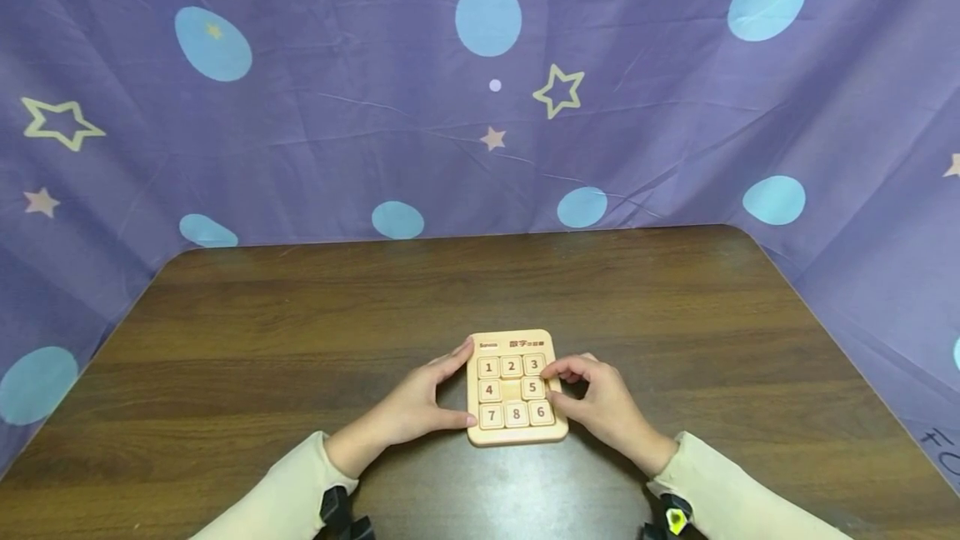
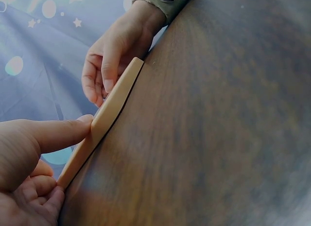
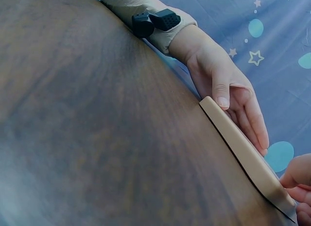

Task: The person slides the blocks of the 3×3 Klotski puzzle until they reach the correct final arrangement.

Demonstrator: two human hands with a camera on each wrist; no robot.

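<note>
A pale wooden number slide puzzle (image 1: 517, 438) lies flat on the table. Its tiles read 1, 2, 3 on top, 4, a vacant centre square and 5 in the middle, then 7, 8, 6. Along its left side, my left hand (image 1: 408, 400) grips the frame, thumb near the lower corner and fingers by the upper one. My right hand (image 1: 606, 402) reaches over the right edge, index fingertip by the 3 tile (image 1: 533, 363) and thumb tip by the 5 tile (image 1: 532, 387). Both wrist views show the puzzle edge-on, its tiles hidden.
The dark wood-grain table (image 1: 315, 332) extends around the puzzle on all sides. Behind it hangs a purple cloth (image 1: 322, 132) with stars and blue ovals. Black devices are strapped at both wrists, one near the right sleeve (image 1: 738, 490).
</note>
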